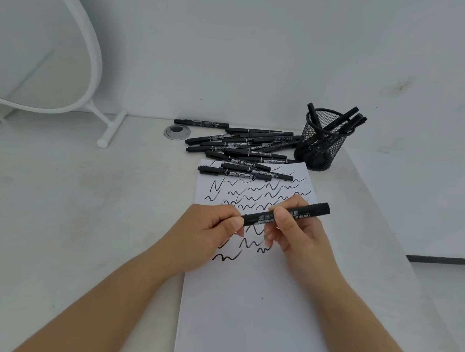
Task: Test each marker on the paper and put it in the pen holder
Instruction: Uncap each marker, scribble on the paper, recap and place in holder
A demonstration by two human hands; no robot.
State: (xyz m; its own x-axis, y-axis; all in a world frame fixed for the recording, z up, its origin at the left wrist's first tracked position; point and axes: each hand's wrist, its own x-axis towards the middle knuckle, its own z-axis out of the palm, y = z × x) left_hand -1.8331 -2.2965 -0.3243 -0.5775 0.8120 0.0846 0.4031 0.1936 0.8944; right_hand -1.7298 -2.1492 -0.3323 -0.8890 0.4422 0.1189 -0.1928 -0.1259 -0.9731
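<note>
Two hands on one marker (286, 214) at mid-frame, over the scribbled paper (249, 298): my left hand (212, 228) pinches its left end, my right hand (296, 230) grips the barrel. I judge I'm at the cap, uncapping or recapping, I can't tell. A pile (243, 149) waits above; holder (322, 143) upper right, several markers already in. Next: steady pull, then squiggle on bare paper.
</note>
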